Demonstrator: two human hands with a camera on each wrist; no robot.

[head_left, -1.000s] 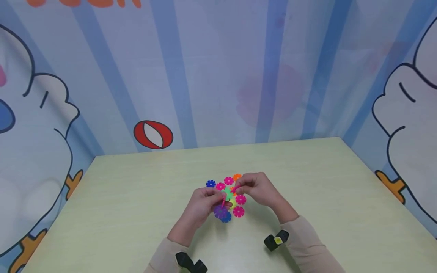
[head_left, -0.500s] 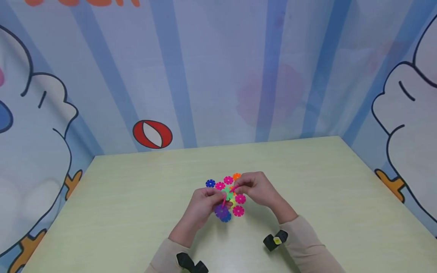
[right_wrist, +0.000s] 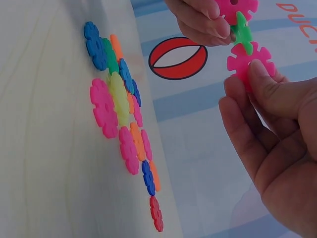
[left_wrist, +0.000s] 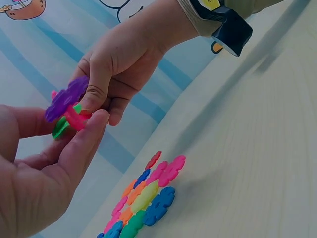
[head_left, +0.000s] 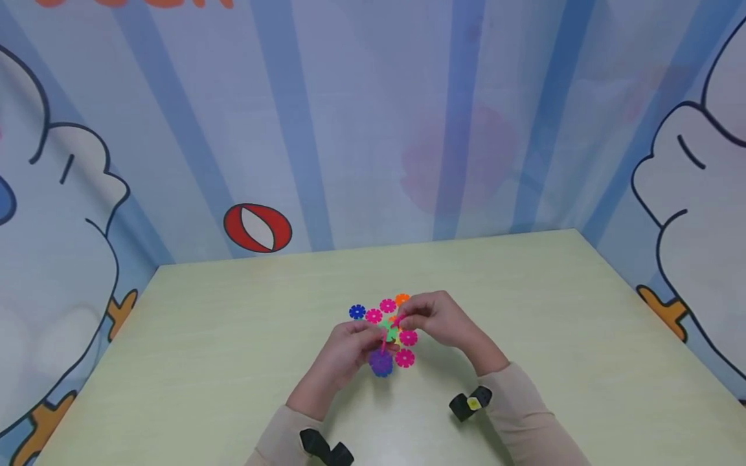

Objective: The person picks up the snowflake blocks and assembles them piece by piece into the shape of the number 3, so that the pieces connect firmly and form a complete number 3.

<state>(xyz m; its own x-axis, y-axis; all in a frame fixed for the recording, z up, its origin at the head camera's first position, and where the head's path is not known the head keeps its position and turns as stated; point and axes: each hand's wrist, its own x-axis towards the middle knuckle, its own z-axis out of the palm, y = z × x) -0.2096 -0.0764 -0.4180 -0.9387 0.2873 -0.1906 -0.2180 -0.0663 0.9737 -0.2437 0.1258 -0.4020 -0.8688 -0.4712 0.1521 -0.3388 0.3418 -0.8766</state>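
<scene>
Flower-shaped plastic discs with slotted rims are held above the table in both hands. My left hand [head_left: 344,353] holds a small chain: a pink disc [right_wrist: 237,10], a green disc [right_wrist: 242,33] turned edge-on, and a purple disc [left_wrist: 67,99]. Thumb and fingers of my right hand [head_left: 440,317] pinch another pink disc [right_wrist: 251,62]. Its rim meets the green disc's edge; whether their slots are engaged cannot be told. In the head view the purple disc hangs just below the left fingertips, and the fingers hide part of the chain.
Loose discs lie in a group on the pale table [head_left: 233,336] under the hands, among them a yellow disc [left_wrist: 145,197], a blue disc [left_wrist: 159,206] and a red disc [right_wrist: 156,213]. A printed cloth wall [head_left: 373,129] stands behind the table, with others at both sides.
Both hands keep nearly the same place and grip. The purple disc has shifted slightly right and now covers most of the blue disc behind it in the head view.
</scene>
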